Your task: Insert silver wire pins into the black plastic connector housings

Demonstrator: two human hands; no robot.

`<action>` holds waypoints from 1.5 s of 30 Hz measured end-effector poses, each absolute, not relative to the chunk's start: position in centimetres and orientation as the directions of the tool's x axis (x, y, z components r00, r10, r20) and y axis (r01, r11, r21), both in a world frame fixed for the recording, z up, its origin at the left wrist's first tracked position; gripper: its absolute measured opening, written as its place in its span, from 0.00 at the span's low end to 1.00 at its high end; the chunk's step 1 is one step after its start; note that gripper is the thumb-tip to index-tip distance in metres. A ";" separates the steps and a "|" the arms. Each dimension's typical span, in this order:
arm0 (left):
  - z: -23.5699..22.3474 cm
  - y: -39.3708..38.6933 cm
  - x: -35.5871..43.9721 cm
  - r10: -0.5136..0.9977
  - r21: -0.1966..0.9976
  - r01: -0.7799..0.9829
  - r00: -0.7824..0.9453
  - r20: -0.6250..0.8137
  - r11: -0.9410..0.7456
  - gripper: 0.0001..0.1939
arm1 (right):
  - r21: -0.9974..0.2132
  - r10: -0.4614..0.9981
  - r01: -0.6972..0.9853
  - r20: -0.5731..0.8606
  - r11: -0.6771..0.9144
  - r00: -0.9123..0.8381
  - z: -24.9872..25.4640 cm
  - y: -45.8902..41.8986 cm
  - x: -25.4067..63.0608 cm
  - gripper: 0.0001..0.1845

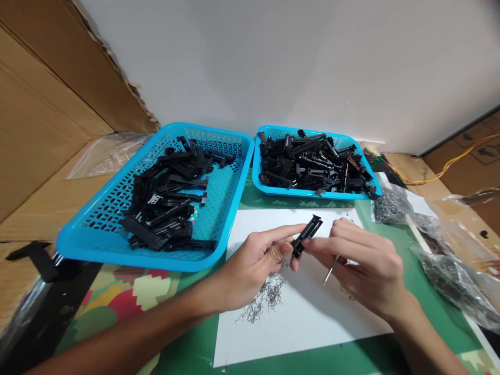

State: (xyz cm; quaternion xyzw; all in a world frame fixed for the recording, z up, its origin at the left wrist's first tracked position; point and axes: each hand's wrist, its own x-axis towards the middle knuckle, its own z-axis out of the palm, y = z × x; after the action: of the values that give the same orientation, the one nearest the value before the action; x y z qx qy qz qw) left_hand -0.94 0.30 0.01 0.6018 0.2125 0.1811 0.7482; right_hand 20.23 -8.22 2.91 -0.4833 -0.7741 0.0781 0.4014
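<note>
My left hand (260,263) is closed on a narrow black plastic part (311,227), gripping its lower end and holding it tilted above a white sheet (304,312). The fingertips of my right hand (361,263) touch the same part from the right. A thin metal tool (330,271) with a bare shaft pokes out below my curled right fingers; its other end is hidden in the hand. Under my left wrist lies a loose pile of small bent wire pieces (267,297) on the sheet.
Two blue baskets hold many black parts: a larger one (234,229) at left, a smaller one (312,195) behind my hands. Plastic bags of small metal pieces (390,204) lie at right. Yellow wires (441,174) run near cardboard; a white wall (234,62) rises behind.
</note>
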 end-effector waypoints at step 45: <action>0.2 0.3 -0.1 0.762 0.915 0.205 0.631 0.147 -0.346 0.07 | -0.948 0.926 0.316 0.143 0.027 0.350 2.4 -7.3 17.2 0.08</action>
State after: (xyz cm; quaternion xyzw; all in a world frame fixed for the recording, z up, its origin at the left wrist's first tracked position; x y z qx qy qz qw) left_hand -0.09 0.27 0.16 0.7668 0.3153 0.2917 0.4769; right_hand 17.21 -7.34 2.44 -0.6337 -0.4901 0.2915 0.5227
